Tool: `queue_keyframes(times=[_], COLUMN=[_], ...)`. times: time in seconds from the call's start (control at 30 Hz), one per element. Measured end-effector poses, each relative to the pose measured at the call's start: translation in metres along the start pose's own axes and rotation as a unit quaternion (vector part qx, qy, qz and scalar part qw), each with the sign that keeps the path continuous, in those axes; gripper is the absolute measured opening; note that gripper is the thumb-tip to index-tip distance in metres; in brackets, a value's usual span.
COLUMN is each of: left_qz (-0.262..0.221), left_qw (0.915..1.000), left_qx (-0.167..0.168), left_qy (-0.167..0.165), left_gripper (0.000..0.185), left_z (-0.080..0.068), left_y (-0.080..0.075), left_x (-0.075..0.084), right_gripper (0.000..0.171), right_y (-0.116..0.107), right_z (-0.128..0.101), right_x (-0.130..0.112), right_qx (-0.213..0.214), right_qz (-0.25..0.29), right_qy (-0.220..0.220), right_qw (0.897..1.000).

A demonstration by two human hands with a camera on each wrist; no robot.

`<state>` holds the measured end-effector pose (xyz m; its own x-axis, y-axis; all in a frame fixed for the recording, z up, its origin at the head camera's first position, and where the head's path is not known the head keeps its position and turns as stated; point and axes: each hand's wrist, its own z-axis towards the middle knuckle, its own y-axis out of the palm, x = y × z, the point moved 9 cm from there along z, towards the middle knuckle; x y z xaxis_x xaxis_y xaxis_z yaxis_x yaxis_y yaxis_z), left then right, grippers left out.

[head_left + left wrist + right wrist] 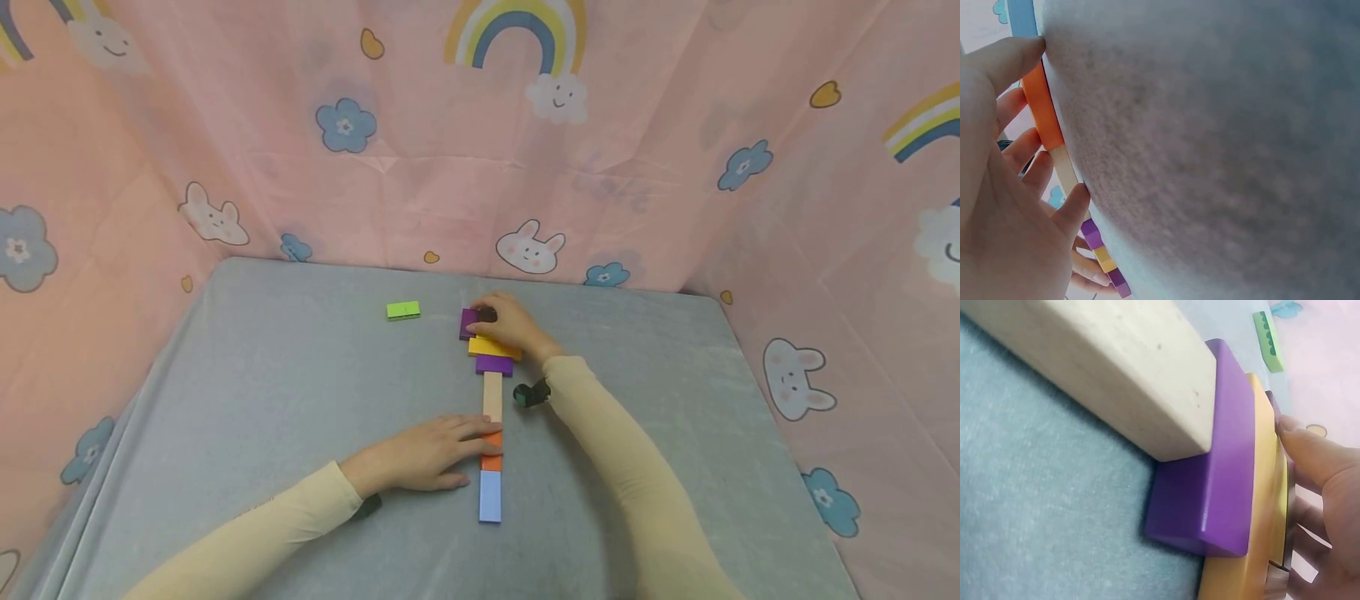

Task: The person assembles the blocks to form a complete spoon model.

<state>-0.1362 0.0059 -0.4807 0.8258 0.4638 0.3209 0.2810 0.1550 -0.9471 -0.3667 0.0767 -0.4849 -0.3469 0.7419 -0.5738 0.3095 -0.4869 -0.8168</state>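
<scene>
A line of blocks runs up the middle of the grey table [262, 400]: a light blue block [490, 497] nearest the front edge, then an orange block [492, 451], a pale bare-wood block [492, 395], a purple block [494, 364], a yellow block [491, 347] and a darker purple block [468, 322]. A lime green block [402, 310] lies toward the back edge. The pink cloth [420, 167] behind carries rainbows, blue flowers, white bunnies and clouds. Both sleeves [622, 450] are cream.

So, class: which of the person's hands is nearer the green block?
The right hand: it rests at the row's far end, beside the green block. The left hand presses the orange block, nearer the person.
</scene>
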Motion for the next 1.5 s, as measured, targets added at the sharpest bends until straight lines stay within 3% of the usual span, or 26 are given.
queue_keyframes(times=[0.33, 0.6, 0.87, 1.13, 1.5], left_qz=[0.008, 0.018, 0.026, 0.027, 0.027], left_qw=[1.0, 0.9998, 0.9996, 0.9996, 0.9995], left_qx=[0.001, 0.009, 0.01, -0.002, -0.006], left_qy=[-0.001, 0.004, 0.004, 0.006, 0.013], left_gripper=[0.056, 0.055, 0.055, 0.057, 0.057], left_z=[-0.005, -0.007, -0.008, -0.007, -0.004], left_y=[-0.001, -0.003, -0.001, 0.0, -0.001], left_x=[-0.003, -0.006, -0.008, -0.006, -0.004], right_gripper=[0.047, 0.045, 0.043, 0.042, 0.044], right_y=[0.002, 0.016, 0.032, 0.041, 0.038], right_z=[0.011, 0.035, 0.052, 0.06, 0.059], right_x=[-0.02, -0.054, -0.066, -0.072, -0.071], right_qx=[0.011, -0.009, -0.045, -0.063, -0.054], right_qz=[0.024, 0.051, 0.099, 0.06, 0.03], right_qy=[0.018, -0.038, -0.048, -0.073, -0.1], right_qw=[0.999, 0.998, 0.993, 0.993, 0.993])
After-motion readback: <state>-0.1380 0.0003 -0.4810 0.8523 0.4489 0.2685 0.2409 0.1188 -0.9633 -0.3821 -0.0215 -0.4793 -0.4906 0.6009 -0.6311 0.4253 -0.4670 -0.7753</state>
